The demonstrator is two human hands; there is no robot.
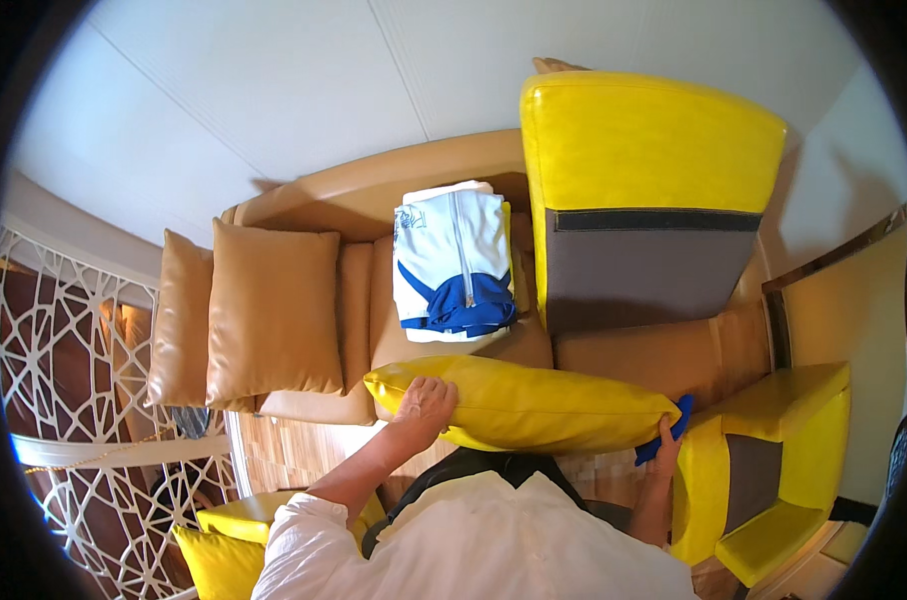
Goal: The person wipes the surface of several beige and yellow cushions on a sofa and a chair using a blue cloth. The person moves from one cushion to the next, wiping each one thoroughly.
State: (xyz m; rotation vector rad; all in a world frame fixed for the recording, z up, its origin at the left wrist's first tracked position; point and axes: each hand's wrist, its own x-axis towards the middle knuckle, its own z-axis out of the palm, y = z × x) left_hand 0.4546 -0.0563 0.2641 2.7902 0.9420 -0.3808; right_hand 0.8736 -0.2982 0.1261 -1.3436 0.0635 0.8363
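Note:
Across the front of my body lies a long yellow leather-like cushion (543, 409), held at both ends. My left hand (428, 405) grips its left end from above, fingers bent over the edge. At the other end my right hand (667, 446) holds the corner together with a blue cloth (682, 420), partly hidden behind the hand and cushion. Beyond the cushion, a stack of folded clothes (457, 255) in white, light blue and dark blue rests on the seat of a tan leather-like sofa (641, 356).
Two tan pillows (273, 311) lean at the sofa's left. A large yellow and grey cushion (652, 150) stands against its back at right. A yellow and grey armchair (768, 457) is near my right arm. Behind me at left are a yellow seat and pillow (225, 562), beside a white lattice screen (71, 360).

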